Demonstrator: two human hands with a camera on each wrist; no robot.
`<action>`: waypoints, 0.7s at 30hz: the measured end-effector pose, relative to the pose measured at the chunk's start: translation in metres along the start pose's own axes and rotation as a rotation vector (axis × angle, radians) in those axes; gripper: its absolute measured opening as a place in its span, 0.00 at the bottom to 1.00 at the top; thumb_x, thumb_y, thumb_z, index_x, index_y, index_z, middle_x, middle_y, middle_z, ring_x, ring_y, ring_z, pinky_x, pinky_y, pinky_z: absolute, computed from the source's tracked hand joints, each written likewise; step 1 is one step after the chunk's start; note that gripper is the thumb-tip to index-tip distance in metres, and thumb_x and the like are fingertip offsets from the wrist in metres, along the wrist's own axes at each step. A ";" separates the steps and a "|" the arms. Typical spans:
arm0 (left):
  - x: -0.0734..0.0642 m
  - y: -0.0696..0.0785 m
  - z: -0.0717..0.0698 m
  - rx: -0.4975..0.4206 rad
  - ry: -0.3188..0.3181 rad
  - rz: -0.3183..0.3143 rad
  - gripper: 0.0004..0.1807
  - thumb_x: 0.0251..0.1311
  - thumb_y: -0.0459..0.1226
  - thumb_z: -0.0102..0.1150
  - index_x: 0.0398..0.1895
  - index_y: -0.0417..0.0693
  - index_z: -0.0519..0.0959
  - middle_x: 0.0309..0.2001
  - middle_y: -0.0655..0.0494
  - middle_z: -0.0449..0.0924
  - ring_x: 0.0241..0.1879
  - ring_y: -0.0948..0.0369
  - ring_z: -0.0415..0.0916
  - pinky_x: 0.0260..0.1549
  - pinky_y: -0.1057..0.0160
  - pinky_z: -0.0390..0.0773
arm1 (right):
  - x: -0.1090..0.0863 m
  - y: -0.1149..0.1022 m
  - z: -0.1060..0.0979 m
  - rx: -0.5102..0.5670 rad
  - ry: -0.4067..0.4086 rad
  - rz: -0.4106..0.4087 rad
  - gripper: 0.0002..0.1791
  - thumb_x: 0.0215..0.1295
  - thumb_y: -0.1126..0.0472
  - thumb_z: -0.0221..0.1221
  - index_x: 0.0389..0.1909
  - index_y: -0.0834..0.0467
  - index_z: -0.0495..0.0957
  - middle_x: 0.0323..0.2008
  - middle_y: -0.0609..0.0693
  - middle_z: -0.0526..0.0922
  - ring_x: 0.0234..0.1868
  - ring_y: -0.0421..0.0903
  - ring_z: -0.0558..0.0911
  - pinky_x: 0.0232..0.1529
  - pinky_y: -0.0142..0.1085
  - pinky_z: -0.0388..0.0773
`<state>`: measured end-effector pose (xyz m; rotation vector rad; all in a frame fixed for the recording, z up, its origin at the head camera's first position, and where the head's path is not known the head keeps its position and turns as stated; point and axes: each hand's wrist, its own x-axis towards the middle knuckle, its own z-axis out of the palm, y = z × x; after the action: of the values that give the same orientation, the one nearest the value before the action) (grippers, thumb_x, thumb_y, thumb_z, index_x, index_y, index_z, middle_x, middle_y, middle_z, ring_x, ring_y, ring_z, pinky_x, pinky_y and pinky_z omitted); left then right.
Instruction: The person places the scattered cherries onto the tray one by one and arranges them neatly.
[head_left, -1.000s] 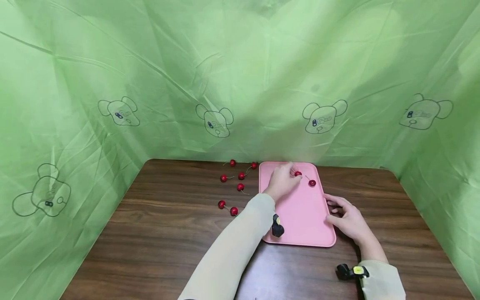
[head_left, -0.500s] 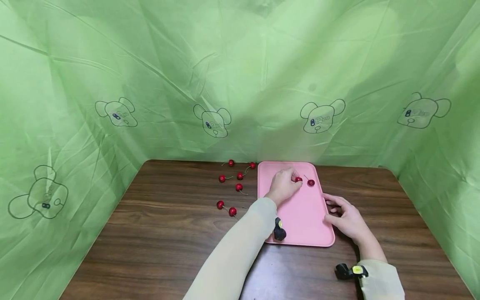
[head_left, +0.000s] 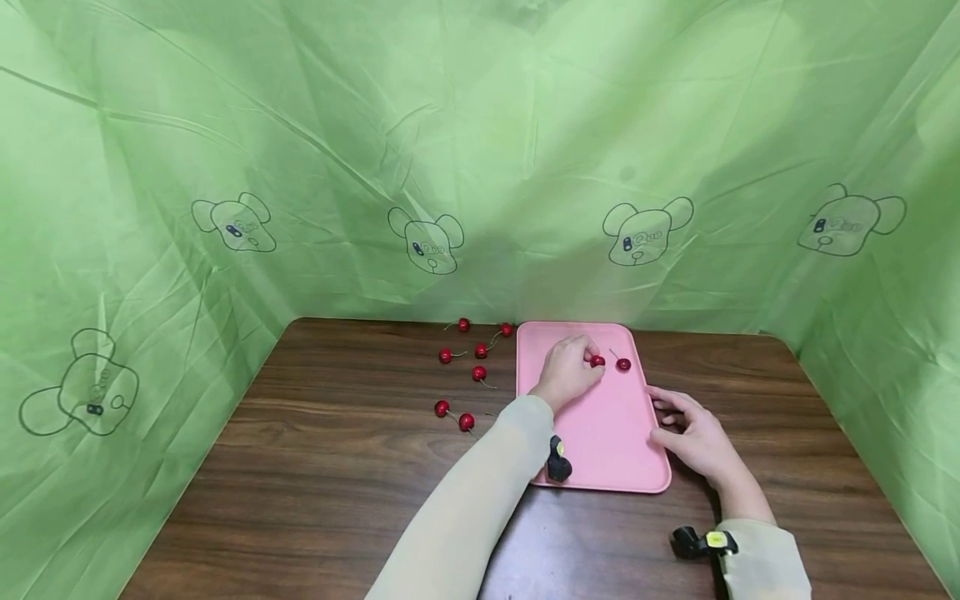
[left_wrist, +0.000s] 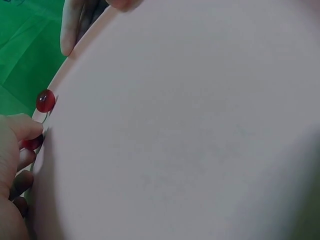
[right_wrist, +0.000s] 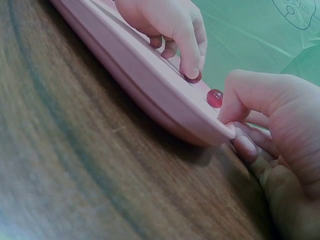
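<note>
A green cloth is filling the upper part of the head view, and the table is spreading below it. Right of the frame's centre, the pink tray is lying flat, its far edge near the cloth. A left sleeve is slanting up from the bottom centre, and the left hand is reaching over the tray's upper part, thumb and finger clamped on one held cherry. Toward the lower right, the right hand is gripping the tray's right rim, apparently to steady it. The held cherry is sitting at or just above the tray's surface; whether it is touching, I cannot tell. A second cherry is lying on the tray just to its right, its stem pointing up and left. At least seven loose cherries are lying on the table, left of the tray. The step in hand is probably setting down the held cherry beside its neighbour; the next move is likely calling for the left fingers to part gently, without nudging either cherry, while the right hand is keeping the tray still.
</note>
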<state>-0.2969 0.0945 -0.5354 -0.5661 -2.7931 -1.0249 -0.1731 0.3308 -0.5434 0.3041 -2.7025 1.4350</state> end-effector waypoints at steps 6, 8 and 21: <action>-0.001 0.002 -0.001 0.009 -0.012 -0.002 0.12 0.64 0.43 0.77 0.47 0.54 0.86 0.41 0.63 0.84 0.42 0.68 0.76 0.49 0.70 0.73 | 0.000 0.001 -0.001 0.002 0.000 0.007 0.37 0.62 0.70 0.74 0.74 0.63 0.77 0.63 0.63 0.82 0.52 0.35 0.79 0.50 0.22 0.75; -0.001 0.002 -0.002 0.008 -0.020 -0.010 0.13 0.64 0.44 0.77 0.47 0.54 0.86 0.42 0.63 0.83 0.43 0.67 0.76 0.49 0.70 0.74 | 0.000 0.001 -0.001 0.003 -0.001 0.011 0.37 0.62 0.70 0.74 0.74 0.62 0.77 0.63 0.63 0.82 0.52 0.36 0.80 0.50 0.23 0.75; -0.001 0.003 -0.011 -0.038 -0.045 0.012 0.16 0.63 0.43 0.78 0.48 0.51 0.83 0.43 0.60 0.81 0.42 0.68 0.74 0.47 0.72 0.73 | 0.001 -0.003 -0.002 -0.031 -0.021 0.050 0.38 0.64 0.67 0.75 0.75 0.60 0.76 0.64 0.62 0.82 0.53 0.44 0.80 0.49 0.25 0.75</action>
<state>-0.2949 0.0893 -0.5259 -0.6178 -2.8113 -1.0776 -0.1733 0.3309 -0.5401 0.2521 -2.7653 1.4080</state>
